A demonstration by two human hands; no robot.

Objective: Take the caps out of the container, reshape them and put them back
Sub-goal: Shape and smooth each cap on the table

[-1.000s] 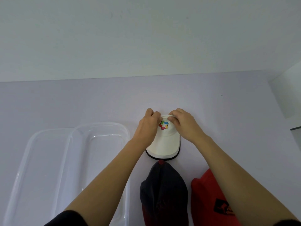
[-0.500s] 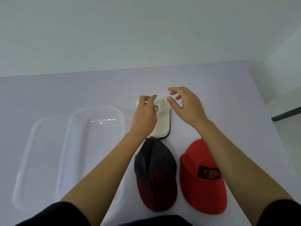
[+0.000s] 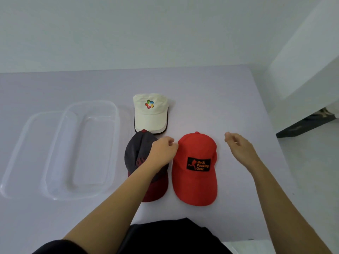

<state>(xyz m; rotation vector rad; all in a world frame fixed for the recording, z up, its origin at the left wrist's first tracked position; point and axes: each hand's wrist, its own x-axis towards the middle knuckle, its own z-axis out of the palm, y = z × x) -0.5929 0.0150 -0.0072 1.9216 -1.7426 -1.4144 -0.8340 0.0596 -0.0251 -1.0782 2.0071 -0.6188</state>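
A pale lilac table top [image 3: 229,107] is being viewed from above. A white fabric cap with a multicoloured logo [image 3: 151,114] is being found lying flat near the middle of the table, its peak pointing to 6 o'clock. A dark grey cap with a maroon peak [image 3: 135,153] is being found directly at 6 o'clock from it, its crown button touching the white peak's edge. A red fabric cap with a black patch [image 3: 195,184] is being found just beside the dark cap, at 3 o'clock from it, peak also toward 6 o'clock.

A clear plastic rectangular container [image 3: 117,116] is being found at 9 o'clock from the caps, with nothing seen inside it. A clear plastic lid [image 3: 20,147] is being partly overlapped by it on its 9 o'clock side.

The left hand [image 3: 162,152] is being held over the dark cap's crown, fingers curled in, knuckles at the red crown's 9 o'clock edge; whether anything is being gripped cannot be told. The right hand [image 3: 238,147] is being held at 3 o'clock from the red cap, apart from it, fingers loosely bent and gripping nothing.

A black garment [image 3: 174,235] is being seen at the near edge.
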